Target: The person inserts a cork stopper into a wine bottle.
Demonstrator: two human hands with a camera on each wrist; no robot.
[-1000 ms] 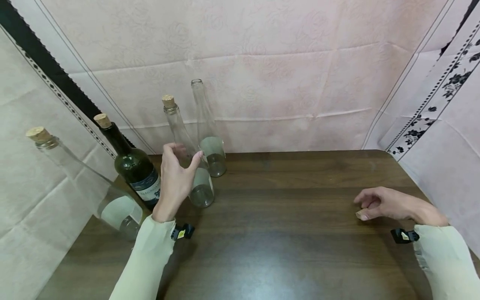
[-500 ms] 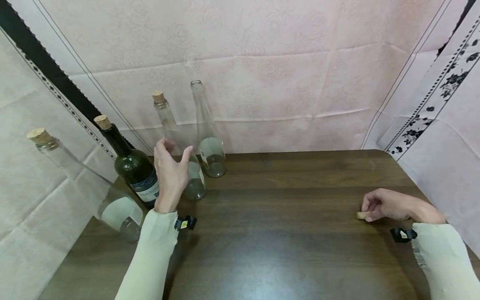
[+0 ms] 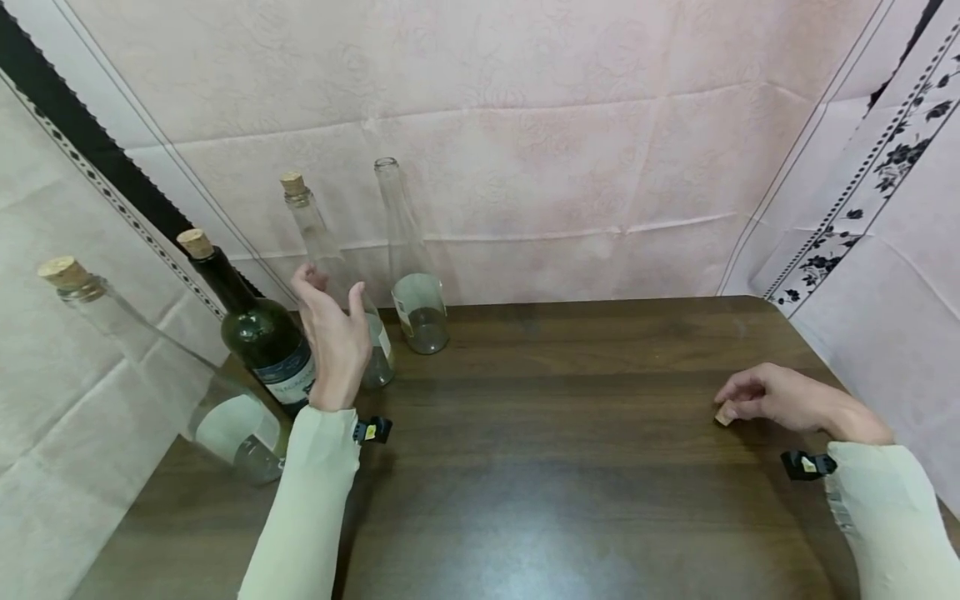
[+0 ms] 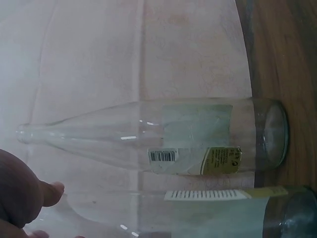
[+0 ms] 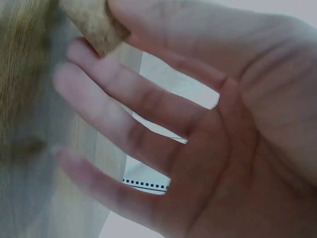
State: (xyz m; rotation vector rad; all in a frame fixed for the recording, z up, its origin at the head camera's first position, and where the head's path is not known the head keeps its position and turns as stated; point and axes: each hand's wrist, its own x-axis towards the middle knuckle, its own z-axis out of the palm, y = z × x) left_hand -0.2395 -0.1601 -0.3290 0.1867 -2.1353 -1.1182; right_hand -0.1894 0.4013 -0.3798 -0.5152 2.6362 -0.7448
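Note:
My left hand (image 3: 335,346) holds a clear glass bottle (image 3: 377,346) around its shoulder, thumb on the right side and fingers on the left. A cork (image 3: 293,183) sits in that bottle's mouth, and the base stands at the table's back. In the left wrist view, the thumb (image 4: 52,192) lies against the bottle's upper part, with most of the hand out of view. Just right of it stands a clear bottle with an open mouth (image 3: 420,304). At the right, my right hand (image 3: 783,404) pinches a small cork (image 5: 101,25) between thumb and forefinger, close above the tabletop.
A dark green corked wine bottle (image 3: 262,333) stands left of my left hand. Nearer, at the left edge, is a large clear corked bottle (image 3: 232,425). The brown wooden table (image 3: 540,450) ends at a pale cloth (image 3: 555,200) hanging behind it.
The held bottle and my left hand have shifted left and back, widening the gap to the uncorked bottle. My right hand has picked up the cork, which now tilts in its fingers.

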